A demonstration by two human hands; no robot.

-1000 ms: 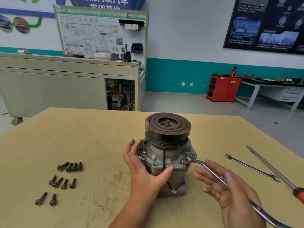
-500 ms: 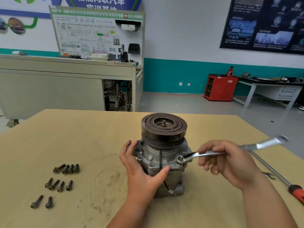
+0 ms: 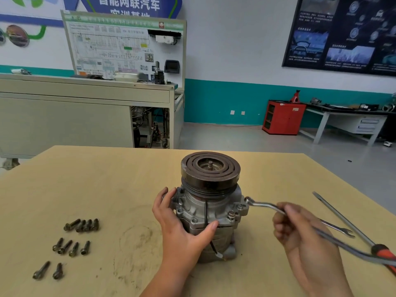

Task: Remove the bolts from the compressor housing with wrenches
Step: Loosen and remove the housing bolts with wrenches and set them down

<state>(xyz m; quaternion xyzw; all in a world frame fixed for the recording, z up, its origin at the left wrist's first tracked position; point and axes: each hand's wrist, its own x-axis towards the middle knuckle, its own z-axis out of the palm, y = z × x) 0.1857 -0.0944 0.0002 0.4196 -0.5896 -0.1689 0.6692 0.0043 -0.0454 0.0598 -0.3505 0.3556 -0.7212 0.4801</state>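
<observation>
Fingers (image 3: 165,197) of the left hand (image 3: 182,228): spread and curved round the left side of the compressor housing (image 3: 199,211). The thumb is pressed on its near face and the others are laid against the flange further back.

Fingers of the right hand (image 3: 304,239): curled round the shank of a ring wrench (image 3: 264,205), palm turned up toward me. The ring end touches the right-hand ear of the housing flange. From my remote view I cannot tell whether it sits over a bolt head. The handle end runs off, blurred, toward the near right corner.

Compressor housing: upright on its end, about midway between the left and right edges of the tabletop (image 3: 107,179), with a dark grooved pulley (image 3: 210,168) on top. I log one bolt (image 3: 231,214) in the flange on the near right side, its head showing above the metal.

Loose bolts (image 3: 74,249): I count ten, lying toward the left edge in three rows. Four are packed side by side, four lie slightly apart, and two lie nearest me.

Second wrench (image 3: 338,227): open-ended, flat on the tabletop toward the right edge, partly hidden behind the right hand.

Screwdriver (image 3: 342,218): long shaft with a red and black handle, just beside the second wrench on the side nearer the right edge, handle toward the near right corner.
</observation>
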